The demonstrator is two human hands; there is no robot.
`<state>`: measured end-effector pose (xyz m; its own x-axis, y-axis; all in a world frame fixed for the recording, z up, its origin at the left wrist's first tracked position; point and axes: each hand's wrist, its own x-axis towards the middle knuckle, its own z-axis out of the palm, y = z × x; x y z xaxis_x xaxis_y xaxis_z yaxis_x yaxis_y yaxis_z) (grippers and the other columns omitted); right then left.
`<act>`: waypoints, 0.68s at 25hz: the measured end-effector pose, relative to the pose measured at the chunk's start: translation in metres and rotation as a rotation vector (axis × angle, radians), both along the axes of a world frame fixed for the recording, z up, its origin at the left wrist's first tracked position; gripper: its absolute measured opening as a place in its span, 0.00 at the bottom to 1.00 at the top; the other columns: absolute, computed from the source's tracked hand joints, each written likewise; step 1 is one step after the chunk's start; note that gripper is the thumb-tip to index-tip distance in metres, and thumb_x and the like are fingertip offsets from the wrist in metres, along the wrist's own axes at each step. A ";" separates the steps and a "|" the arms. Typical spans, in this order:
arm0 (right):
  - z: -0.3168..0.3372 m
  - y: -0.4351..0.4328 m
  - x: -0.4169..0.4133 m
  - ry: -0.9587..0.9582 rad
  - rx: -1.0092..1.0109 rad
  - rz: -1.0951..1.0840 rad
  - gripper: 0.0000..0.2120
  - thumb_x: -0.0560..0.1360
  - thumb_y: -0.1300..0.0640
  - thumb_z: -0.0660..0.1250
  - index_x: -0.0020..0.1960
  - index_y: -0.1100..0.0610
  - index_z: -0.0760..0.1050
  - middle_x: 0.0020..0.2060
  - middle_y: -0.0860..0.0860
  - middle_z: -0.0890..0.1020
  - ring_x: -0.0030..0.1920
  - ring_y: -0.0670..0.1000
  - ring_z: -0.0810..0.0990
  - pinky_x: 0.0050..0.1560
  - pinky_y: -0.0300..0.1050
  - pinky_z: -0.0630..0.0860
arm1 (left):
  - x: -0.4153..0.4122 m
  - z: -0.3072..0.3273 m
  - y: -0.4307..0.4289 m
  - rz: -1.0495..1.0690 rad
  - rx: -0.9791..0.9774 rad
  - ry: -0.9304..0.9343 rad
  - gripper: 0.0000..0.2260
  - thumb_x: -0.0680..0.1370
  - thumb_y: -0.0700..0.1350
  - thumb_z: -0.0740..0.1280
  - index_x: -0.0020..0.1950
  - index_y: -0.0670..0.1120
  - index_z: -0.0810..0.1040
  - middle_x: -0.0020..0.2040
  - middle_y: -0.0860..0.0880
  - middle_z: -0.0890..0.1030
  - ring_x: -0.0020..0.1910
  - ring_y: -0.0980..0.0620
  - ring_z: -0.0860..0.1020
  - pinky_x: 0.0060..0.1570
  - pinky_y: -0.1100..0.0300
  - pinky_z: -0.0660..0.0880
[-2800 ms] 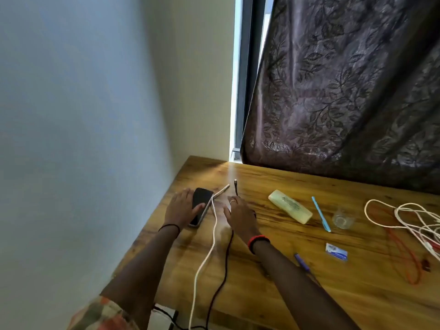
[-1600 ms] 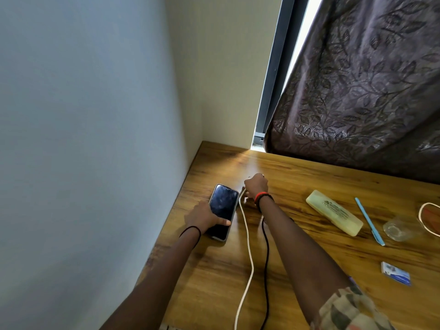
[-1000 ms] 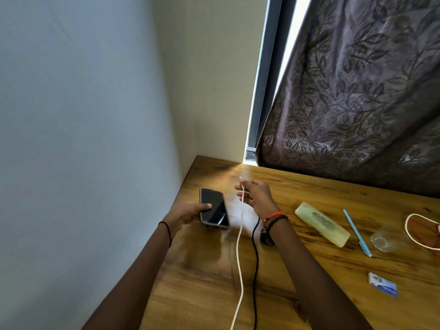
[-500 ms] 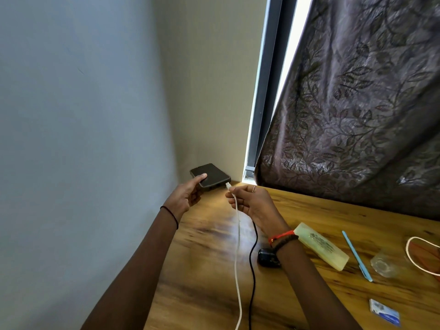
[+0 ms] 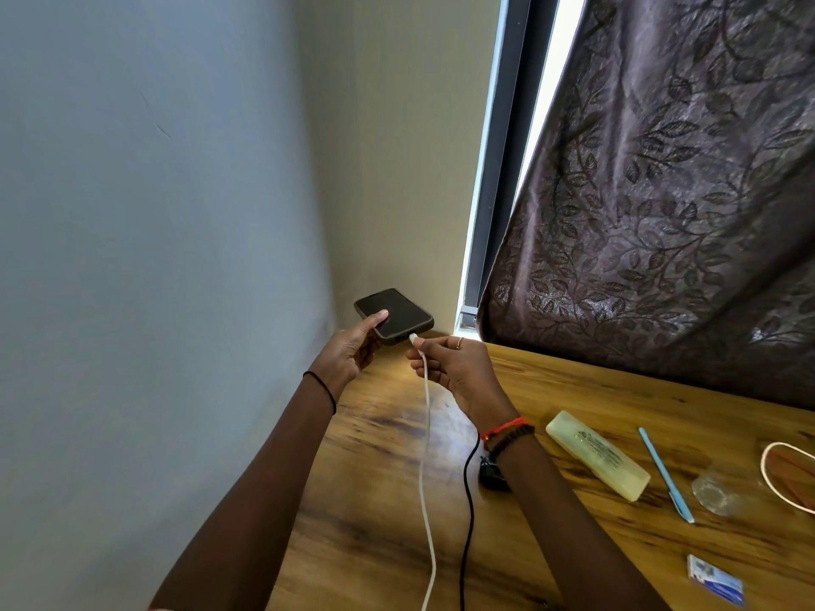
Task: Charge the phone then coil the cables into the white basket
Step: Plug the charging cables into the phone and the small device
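Note:
My left hand [image 5: 350, 348] holds a dark phone [image 5: 397, 313] up above the wooden table's far left corner, thumb on the screen. My right hand [image 5: 454, 368] pinches the plug end of a white cable [image 5: 425, 456] right at the phone's bottom edge. The white cable hangs down and runs off the table's near edge. A black cable [image 5: 466, 522] lies beside it on the table [image 5: 397, 478]. No white basket is in view.
A pale yellow case [image 5: 597, 460], a blue pen [image 5: 666, 474], a clear glass [image 5: 716, 489] and a small blue-white packet [image 5: 714, 584] lie to the right. More white and orange cable [image 5: 789, 478] shows at the right edge. A dark curtain [image 5: 661, 191] hangs behind; a wall stands at the left.
My left hand lifted the phone off the table. My right hand picked up the white cable's plug and brought it to the phone's bottom edge.

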<state>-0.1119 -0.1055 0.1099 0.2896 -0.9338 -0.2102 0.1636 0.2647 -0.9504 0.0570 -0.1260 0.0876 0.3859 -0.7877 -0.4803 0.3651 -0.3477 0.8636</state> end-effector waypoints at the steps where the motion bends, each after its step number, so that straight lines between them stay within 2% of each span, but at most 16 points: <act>1: 0.000 0.000 0.000 0.004 -0.001 0.005 0.09 0.73 0.62 0.70 0.48 0.68 0.77 0.38 0.60 0.83 0.31 0.49 0.82 0.34 0.38 0.80 | 0.000 0.000 0.000 0.003 -0.005 -0.007 0.11 0.70 0.52 0.74 0.40 0.46 0.76 0.35 0.49 0.77 0.34 0.55 0.72 0.32 0.64 0.67; 9: 0.000 -0.005 -0.005 0.149 -0.031 0.015 0.07 0.72 0.62 0.70 0.46 0.66 0.77 0.39 0.60 0.83 0.34 0.51 0.83 0.33 0.38 0.80 | -0.002 0.002 0.004 -0.041 -0.102 -0.146 0.12 0.71 0.49 0.73 0.37 0.43 0.75 0.32 0.48 0.75 0.32 0.54 0.70 0.33 0.63 0.67; 17: -0.009 -0.003 -0.006 0.156 -0.032 0.041 0.05 0.73 0.62 0.69 0.46 0.64 0.77 0.38 0.59 0.82 0.35 0.51 0.82 0.36 0.39 0.79 | 0.000 0.002 0.005 -0.085 -0.131 -0.320 0.14 0.71 0.51 0.72 0.37 0.42 0.75 0.31 0.47 0.72 0.30 0.54 0.69 0.33 0.64 0.68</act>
<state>-0.1177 -0.1080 0.1007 0.2941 -0.9286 -0.2262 0.0030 0.2376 -0.9714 0.0566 -0.1213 0.0898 0.4311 -0.8703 -0.2381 0.0435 -0.2435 0.9689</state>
